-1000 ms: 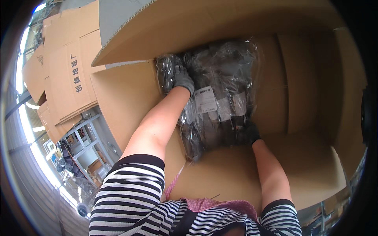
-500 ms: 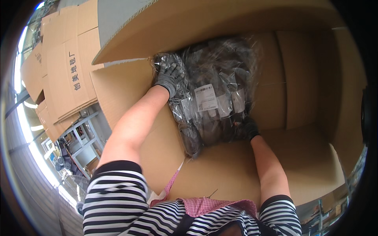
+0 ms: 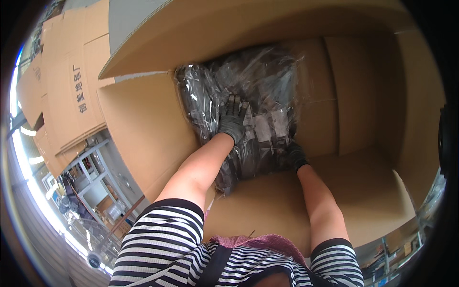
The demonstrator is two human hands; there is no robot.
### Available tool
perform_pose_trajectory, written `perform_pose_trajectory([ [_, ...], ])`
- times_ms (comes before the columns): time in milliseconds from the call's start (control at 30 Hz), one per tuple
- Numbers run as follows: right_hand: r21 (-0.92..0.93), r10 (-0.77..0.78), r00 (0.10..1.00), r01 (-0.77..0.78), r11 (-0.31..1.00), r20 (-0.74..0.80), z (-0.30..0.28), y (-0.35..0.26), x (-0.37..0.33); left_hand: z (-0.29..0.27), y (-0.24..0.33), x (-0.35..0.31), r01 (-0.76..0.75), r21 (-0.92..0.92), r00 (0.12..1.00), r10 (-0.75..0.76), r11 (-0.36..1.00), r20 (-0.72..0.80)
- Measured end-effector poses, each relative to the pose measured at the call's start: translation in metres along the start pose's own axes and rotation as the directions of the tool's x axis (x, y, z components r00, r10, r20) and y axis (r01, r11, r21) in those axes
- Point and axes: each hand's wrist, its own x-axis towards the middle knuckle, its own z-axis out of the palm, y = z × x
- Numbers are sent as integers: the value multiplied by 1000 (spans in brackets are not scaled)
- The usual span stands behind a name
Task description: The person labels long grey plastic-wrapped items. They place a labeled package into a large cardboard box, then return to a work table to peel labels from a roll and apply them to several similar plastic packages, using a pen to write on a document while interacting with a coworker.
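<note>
Both my arms reach down into a large open cardboard box (image 3: pixel 363 201). A bundle of dark items in clear plastic bags (image 3: pixel 267 81) lies against the box's left inner wall. My left hand (image 3: pixel 232 119), in a dark grey glove, lies flat on top of the bundle with fingers spread. My right hand (image 3: pixel 295 155), also gloved, grips the bundle's lower right edge; its fingers are partly hidden under the plastic. White labels (image 3: pixel 263 126) show on the bags between my hands.
The box's top flap (image 3: pixel 248 28) stands up behind the bundle. Flattened cardboard sheets (image 3: pixel 67 91) lean at the left. A metal shelf rack (image 3: pixel 95 182) and a fan (image 3: pixel 91 234) stand on the floor at the lower left.
My left hand slid from the bundle's upper left corner down to its middle and now presses flat. The bundle shifted deeper into the box. My right hand stayed at the lower edge.
</note>
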Motion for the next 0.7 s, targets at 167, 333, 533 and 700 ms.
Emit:
perform_pose_trajectory([
  [167, 61, 133, 983, -142, 988, 128, -37, -38, -1, -53, -4, -21, -55, 145, 988, 33, 988, 148],
  [333, -168, 108, 947, -58, 984, 303, -66, -55, -6, -175, -54, -94, -107, 183, 953, 154, 977, -261],
  [533, 160, -160, 895, 246, 956, -417, -105, -237, -26, -186, -135, -243, 87, -511, 547, -470, 855, -693],
  [700, -262, -674, 711, 624, 736, -202, -50, -345, 11, -160, -124, -263, -50, -996, 748, -659, 69, -84],
])
